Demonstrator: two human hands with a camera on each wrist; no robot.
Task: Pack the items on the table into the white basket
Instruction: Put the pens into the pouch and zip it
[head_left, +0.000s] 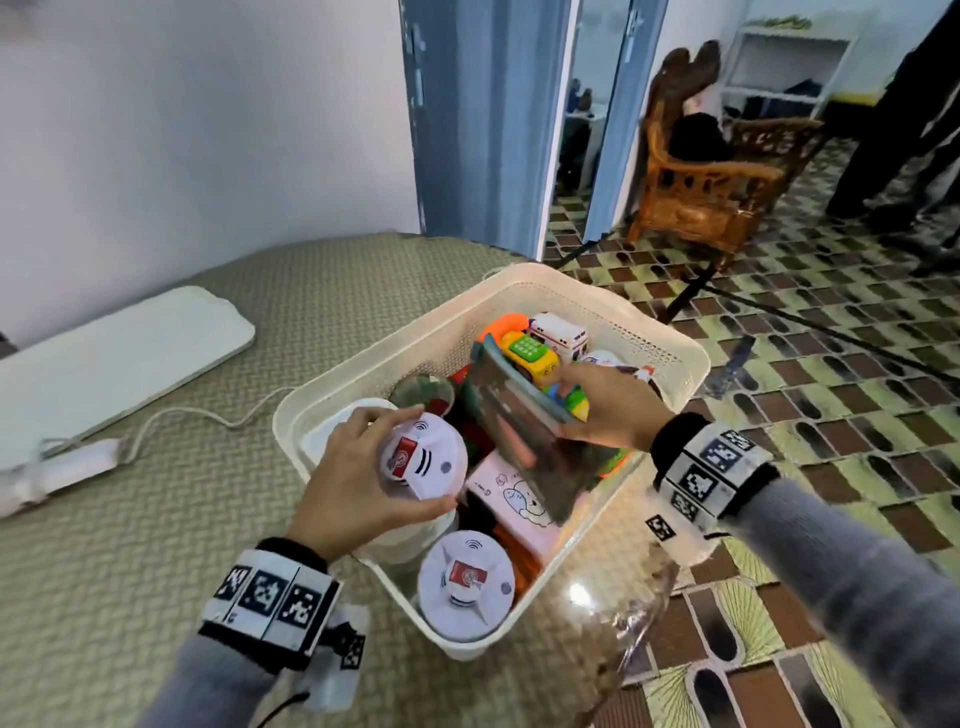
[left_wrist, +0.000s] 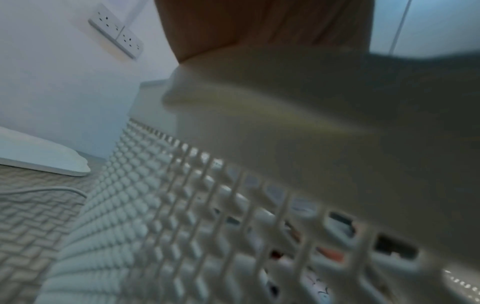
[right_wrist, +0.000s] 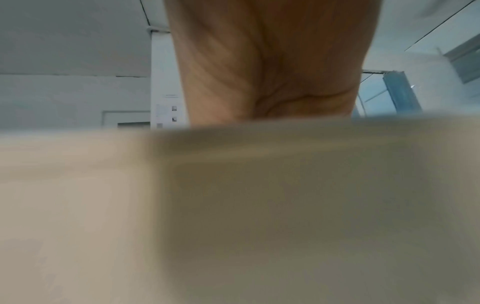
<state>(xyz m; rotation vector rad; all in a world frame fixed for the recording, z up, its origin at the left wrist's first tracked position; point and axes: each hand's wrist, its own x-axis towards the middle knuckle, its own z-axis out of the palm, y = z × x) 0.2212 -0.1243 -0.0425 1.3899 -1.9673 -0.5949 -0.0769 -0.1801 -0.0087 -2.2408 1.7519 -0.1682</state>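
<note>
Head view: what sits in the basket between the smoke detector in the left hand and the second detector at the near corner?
A stack of white bowls lies under the held smoke detector, just before the second detector; head view only.

White basket (head_left: 670, 347) crammed with toys, round white detector (head_left: 423, 457) raised, shiny book (head_left: 524, 431) tilted.

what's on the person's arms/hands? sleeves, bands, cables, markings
Both hands, left and right, are bare, with no gloves. Grey knit sleeves cover both forearms. Each wrist carries a black band with white panels printed with square black fiducial tags. A thin black cable runs from the left band.
</note>
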